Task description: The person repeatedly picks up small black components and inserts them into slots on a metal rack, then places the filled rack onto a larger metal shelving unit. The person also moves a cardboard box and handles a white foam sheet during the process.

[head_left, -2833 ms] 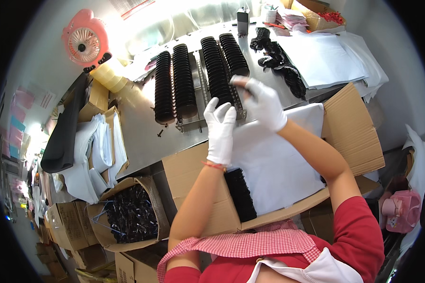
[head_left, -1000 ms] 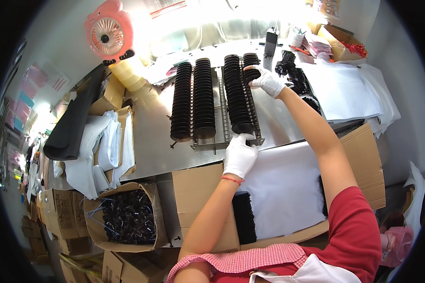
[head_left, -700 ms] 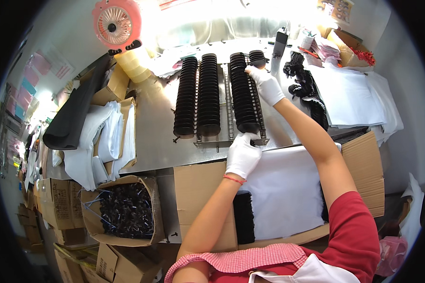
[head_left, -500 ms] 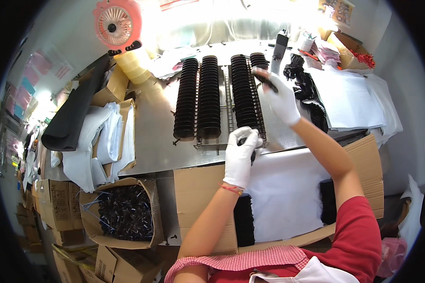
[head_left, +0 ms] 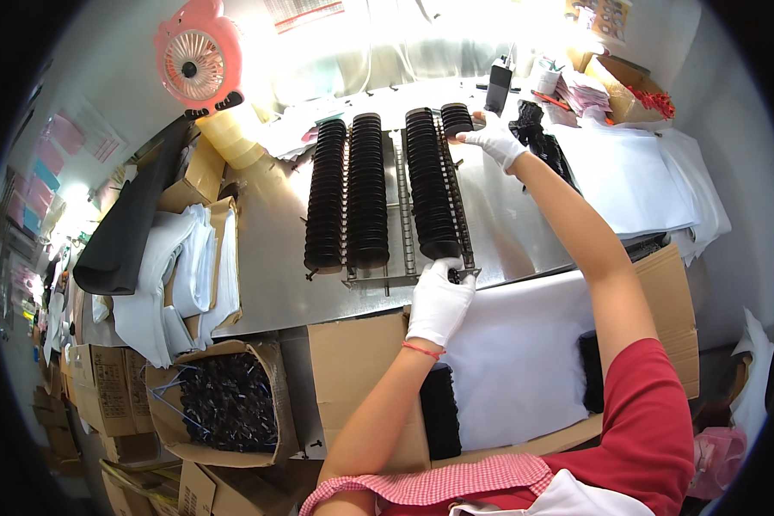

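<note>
A metal rack [head_left: 404, 206] lies on the steel table and carries rows of thin black round discs. Two long rows, a left one [head_left: 327, 198] and a middle one [head_left: 367, 193], stand side by side. Right of them is a third long row [head_left: 430, 185], and a short row [head_left: 456, 118] sits at the far right end. My white-gloved right hand [head_left: 494, 142] has thumb and finger on the near disc of that short row. At the near end of the third row, my gloved left hand [head_left: 441, 303] is curled round something dark, mostly hidden by the fingers.
An open carton [head_left: 288, 387] of small black parts is at lower left. White sheets lie in a box [head_left: 232, 258] on the left and in a stack [head_left: 636, 189] on the right. Black wrapped pieces [head_left: 542, 142] lie near my right hand. A pink fan [head_left: 199, 60] stands at the back.
My right hand has brought a black disc over to the short row, fingers now at its near end. My left hand has shifted slightly down, and the whole view has moved a little.
</note>
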Demonstrator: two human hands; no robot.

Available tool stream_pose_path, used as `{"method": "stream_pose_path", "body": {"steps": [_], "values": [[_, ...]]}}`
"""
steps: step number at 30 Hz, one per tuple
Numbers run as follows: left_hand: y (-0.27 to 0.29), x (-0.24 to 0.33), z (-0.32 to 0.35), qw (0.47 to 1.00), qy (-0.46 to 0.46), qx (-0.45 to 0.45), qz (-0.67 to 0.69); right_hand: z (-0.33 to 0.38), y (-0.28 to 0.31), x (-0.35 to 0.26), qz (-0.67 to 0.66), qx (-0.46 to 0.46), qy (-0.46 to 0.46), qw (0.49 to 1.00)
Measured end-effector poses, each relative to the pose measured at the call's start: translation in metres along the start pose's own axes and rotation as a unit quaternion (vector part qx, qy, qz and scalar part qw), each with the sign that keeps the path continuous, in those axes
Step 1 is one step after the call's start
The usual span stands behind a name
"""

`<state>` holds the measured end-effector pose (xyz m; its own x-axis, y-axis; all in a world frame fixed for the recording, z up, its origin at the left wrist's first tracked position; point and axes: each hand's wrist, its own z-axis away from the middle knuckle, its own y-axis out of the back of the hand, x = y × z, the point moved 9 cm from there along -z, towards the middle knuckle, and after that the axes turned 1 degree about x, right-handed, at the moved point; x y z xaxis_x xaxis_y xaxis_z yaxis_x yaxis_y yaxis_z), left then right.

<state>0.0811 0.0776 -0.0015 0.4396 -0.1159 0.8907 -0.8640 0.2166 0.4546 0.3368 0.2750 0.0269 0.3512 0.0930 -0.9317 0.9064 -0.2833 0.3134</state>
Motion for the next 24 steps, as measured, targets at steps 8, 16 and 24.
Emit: {"method": "stream_pose_path", "body": {"steps": [8, 16, 24], "values": [[0.005, -0.001, -0.005, 0.999, 0.002, -0.049, -0.008, -0.01, -0.057, -0.011, -0.042, -0.068, 0.109, 0.991], [0.008, -0.005, -0.003, 0.998, -0.019, -0.013, 0.054, 0.042, -0.059, -0.064, 0.267, 0.071, 0.383, 0.882], [0.034, 0.02, 0.007, 0.895, 0.043, 0.093, 0.435, 0.159, -0.04, -0.1, -0.18, -0.048, 0.035, 0.982]]}}
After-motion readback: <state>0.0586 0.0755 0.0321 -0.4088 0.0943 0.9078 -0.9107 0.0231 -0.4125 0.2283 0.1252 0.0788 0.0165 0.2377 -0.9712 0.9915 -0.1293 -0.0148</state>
